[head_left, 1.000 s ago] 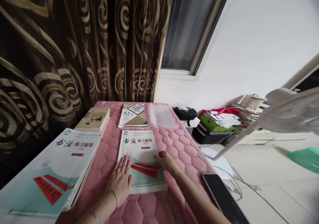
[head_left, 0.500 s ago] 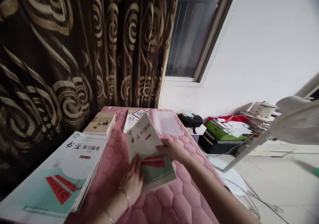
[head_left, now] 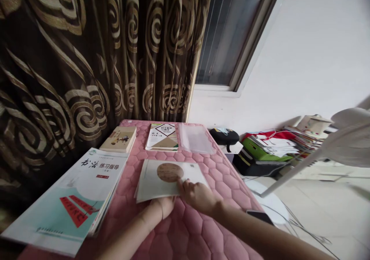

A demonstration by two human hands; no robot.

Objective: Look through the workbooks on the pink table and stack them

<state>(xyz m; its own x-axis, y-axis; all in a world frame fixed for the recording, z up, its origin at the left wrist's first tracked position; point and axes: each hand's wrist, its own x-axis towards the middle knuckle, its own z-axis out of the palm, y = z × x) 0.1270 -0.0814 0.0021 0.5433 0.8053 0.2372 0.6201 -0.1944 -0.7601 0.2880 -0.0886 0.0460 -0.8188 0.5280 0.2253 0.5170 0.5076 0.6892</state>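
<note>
White bk [head_left: 170, 173] juts fwd from both hands [head_left: 198, 196], near edge.

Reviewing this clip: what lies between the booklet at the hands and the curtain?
In the head view, the workbook lies between the booklet and the curtain, with a strip of pink cover showing before it.

This looks like a home: a swirl-patterned curtain [head_left: 72, 59] hangs past the far edge of a pink quilted surface [head_left: 187, 240]; 1 fan [head_left: 347, 136] and heaped papers [head_left: 273, 146] stand beyond its right edge.
</note>
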